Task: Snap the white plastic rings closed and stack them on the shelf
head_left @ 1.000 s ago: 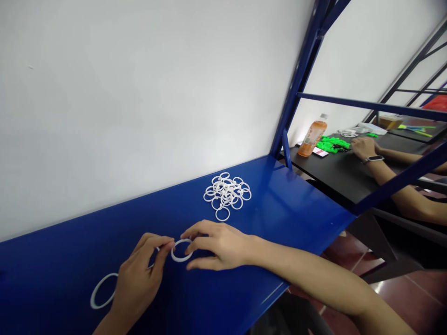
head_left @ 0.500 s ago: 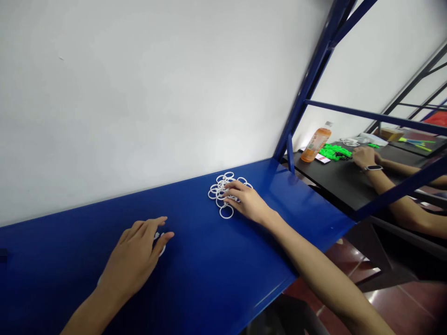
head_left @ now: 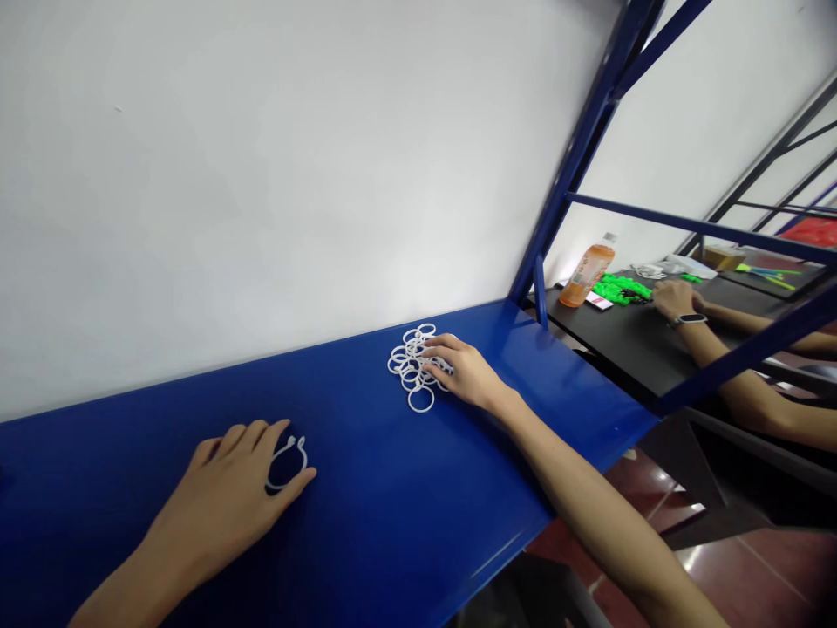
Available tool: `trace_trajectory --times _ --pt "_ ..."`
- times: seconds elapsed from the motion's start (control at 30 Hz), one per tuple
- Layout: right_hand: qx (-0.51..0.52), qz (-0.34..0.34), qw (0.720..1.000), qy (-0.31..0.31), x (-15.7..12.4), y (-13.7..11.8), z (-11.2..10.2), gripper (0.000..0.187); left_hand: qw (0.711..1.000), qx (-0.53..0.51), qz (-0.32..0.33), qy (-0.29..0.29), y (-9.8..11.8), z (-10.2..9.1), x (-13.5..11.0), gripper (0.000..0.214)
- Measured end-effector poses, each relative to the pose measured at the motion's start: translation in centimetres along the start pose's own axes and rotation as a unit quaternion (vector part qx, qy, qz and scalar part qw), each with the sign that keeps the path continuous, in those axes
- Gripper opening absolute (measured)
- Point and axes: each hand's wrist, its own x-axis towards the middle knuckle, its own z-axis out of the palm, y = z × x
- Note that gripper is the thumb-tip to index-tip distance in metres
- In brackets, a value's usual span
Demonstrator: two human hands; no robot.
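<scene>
A single white ring (head_left: 304, 455) with a gap at its top, a small knob on one end and a loop on the other, lies on the blue tabletop (head_left: 366, 488). My left hand (head_left: 228, 488) is spread beside it, thumb and fingers apart, and partly covers the ring's left side. Farther right, a pile of similar white rings (head_left: 413, 365) sits near the wall. Over the right part of this pile rests my right hand (head_left: 467, 371), fingers stretched out and thumb apart; some rings beneath it are hidden.
A blue metal frame post (head_left: 568, 166) rises at the table's right end, and a white wall stands behind. Beyond it, another person's hands (head_left: 673, 301) are at a black table (head_left: 608, 349) with a bottle of orange drink (head_left: 588, 272) and green pieces (head_left: 618, 288).
My left hand has drawn back to the left and nearer to me, uncovering more of the single ring. My right hand stays over the pile. The view has shifted slightly.
</scene>
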Motion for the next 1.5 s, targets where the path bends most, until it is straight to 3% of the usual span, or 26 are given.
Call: trace_trajectory --times 0.13,0.23,0.33,0.43,0.53,0.63,0.73,0.83,1.03,1.17,1.3,1.5 --pt "-0.007 -0.004 1.0 0.014 0.0 -0.7 0.0 0.018 0.999 -0.015 0.034 0.019 0.7 0.1 0.2 0.054" --pt "-0.003 -0.021 1.0 0.021 -0.1 -1.8 0.3 0.018 0.997 -0.017 0.057 0.058 1.7 0.4 0.4 0.048" --pt "0.044 -0.053 0.998 0.004 -0.3 -4.0 1.0 0.019 0.988 -0.013 0.083 0.128 3.3 0.7 0.5 0.049" --pt "0.129 -0.064 0.988 -0.051 -0.7 -6.8 2.1 0.02 0.97 -0.005 0.119 0.212 5.0 0.6 0.3 0.048" --pt "0.231 -0.003 0.967 -0.108 -1.1 -8.9 3.1 0.023 0.946 0.006 0.154 0.284 6.3 0.3 0.1 0.043" --pt "0.293 0.063 0.945 -0.131 -1.3 -9.9 3.7 0.016 0.935 0.01 0.17 0.311 7.2 0.2 0.0 0.037" --pt "0.318 0.098 0.933 -0.134 -1.2 -9.9 4.1 0.009 0.938 -0.017 0.168 0.301 7.5 0.4 0.0 0.036" --pt "0.329 0.108 0.93 -0.123 -1.2 -9.6 4.2 0.005 0.944 -0.123 0.158 0.263 7.5 0.4 -0.1 0.035" --pt "0.31 0.022 0.943 -0.115 -1.6 -9.6 3.8 0.01 0.928 -0.328 0.059 0.168 6.7 -0.4 -0.2 0.028" --pt "0.305 -0.047 0.945 -0.113 -1.8 -9.9 3.7 0.01 0.915 -0.374 0.039 0.143 6.3 -0.2 -0.1 0.031" --pt "0.267 -0.095 0.951 -0.123 -2.0 -9.8 3.7 0.012 0.91 -0.386 0.065 0.14 6.3 0.2 -0.1 0.028" --pt "0.244 -0.117 0.952 -0.141 -2.2 -9.5 3.6 0.016 0.91 -0.377 0.11 0.132 6.6 0.0 -0.2 0.024"
